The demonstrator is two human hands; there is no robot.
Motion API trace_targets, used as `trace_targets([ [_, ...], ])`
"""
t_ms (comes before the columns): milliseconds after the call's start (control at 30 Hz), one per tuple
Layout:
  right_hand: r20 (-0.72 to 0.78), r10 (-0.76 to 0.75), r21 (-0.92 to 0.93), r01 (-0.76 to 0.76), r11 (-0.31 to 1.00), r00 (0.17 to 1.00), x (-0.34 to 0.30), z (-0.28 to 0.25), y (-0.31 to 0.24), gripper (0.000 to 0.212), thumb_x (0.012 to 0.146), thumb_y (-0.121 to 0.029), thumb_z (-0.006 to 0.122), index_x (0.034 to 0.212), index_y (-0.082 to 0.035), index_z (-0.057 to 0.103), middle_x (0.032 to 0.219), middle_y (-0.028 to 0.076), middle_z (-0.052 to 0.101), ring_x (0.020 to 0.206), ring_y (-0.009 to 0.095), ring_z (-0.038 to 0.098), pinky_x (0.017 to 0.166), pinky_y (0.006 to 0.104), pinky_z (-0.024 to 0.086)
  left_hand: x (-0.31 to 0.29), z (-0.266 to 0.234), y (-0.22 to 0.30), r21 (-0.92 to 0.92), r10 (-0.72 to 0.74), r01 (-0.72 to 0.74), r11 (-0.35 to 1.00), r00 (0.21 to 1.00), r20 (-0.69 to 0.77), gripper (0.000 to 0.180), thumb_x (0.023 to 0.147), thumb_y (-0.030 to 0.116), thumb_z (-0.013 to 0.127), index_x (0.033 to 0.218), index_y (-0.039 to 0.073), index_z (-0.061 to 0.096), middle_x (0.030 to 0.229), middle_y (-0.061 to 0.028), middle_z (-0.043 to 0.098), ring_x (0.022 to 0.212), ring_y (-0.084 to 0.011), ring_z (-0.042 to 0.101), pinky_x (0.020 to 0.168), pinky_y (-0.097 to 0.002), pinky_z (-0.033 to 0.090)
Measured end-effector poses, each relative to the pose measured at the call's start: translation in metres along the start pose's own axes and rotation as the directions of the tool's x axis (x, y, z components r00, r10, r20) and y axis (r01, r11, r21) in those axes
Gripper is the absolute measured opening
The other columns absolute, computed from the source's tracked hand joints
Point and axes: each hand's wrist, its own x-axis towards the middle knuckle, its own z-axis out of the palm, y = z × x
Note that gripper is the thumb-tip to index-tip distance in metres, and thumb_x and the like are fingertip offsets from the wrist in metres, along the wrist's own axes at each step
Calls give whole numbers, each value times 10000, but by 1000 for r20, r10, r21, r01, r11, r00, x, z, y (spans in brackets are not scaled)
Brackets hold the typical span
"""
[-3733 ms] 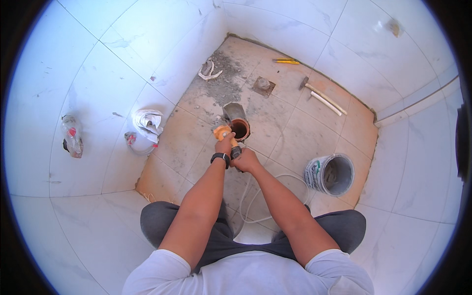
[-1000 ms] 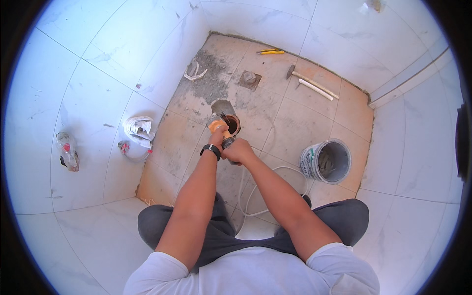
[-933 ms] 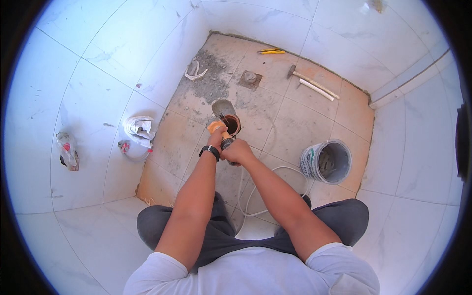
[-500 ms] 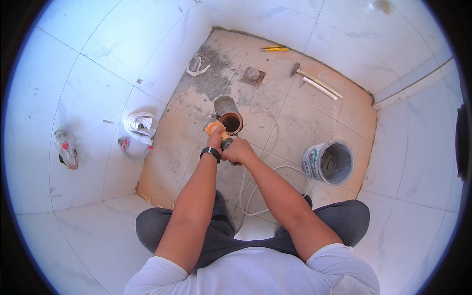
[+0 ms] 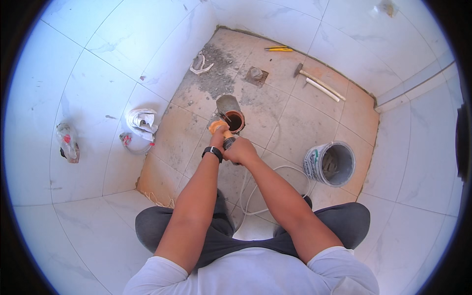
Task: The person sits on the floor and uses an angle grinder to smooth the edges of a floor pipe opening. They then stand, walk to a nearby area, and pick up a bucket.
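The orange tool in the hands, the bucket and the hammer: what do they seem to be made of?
Orange tool: probably plastic casing, by its bright colour; finish unclear. Bucket: likely plastic, smooth-looking printed outside, dull grey inside. Hammer: pale, matte, probably wooden handle; the dark grey head suggests metal.

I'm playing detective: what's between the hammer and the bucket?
In the head view, a white stick lies beside the hammer, then floor tiles reach the bucket.

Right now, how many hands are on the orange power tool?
2. The left hand is at the orange part of the power tool; the right hand is at its dark rear end. Some fingers are hidden, but no other hands show.
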Motion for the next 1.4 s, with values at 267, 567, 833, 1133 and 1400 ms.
trace_targets([
  [267,82,-34,-16,36,999,996,-11,4,-4,494,670,-319,784,1052,-11,736,1034,197,758,977,335,750,839,401,600,-17,-16,-7,-20,25,-27,999,994,-111,336,846,321,699,1037,88,550,760,-96,619,572,-262,635,550,-418,545],
  [567,-21,-57,-39,56,998,998,-14,-5,-5,501,674,-334,796,1054,-13,737,1031,191,760,984,324,749,842,399,598,-17,1,0,-37,49,-50,998,998,-35,357,848,306,713,1054,73,540,773,-102,622,577,-263,636,563,-421,545],
  [833,-72,46,94,-39,995,996,-9,-24,17,463,641,-295,830,970,17,735,941,187,755,838,291,750,718,377,591,10,36,-10,106,-24,24,994,1000,0,330,849,282,727,1068,110,551,787,-98,620,603,-268,633,590,-431,543],
  [1133,-78,98,162,-84,983,992,-8,-39,15,441,627,-256,852,903,64,725,846,190,747,679,267,748,555,365,595,27,49,-8,106,-63,61,992,998,14,324,856,253,718,1099,113,556,811,-93,613,636,-270,630,605,-439,540],
  [1400,-62,56,151,-46,987,996,-5,-34,5,442,616,-252,865,857,90,725,844,209,743,666,274,744,537,367,596,30,33,-2,99,-84,78,992,995,60,318,870,294,698,1077,101,553,763,-99,618,591,-272,626,584,-438,536],
])
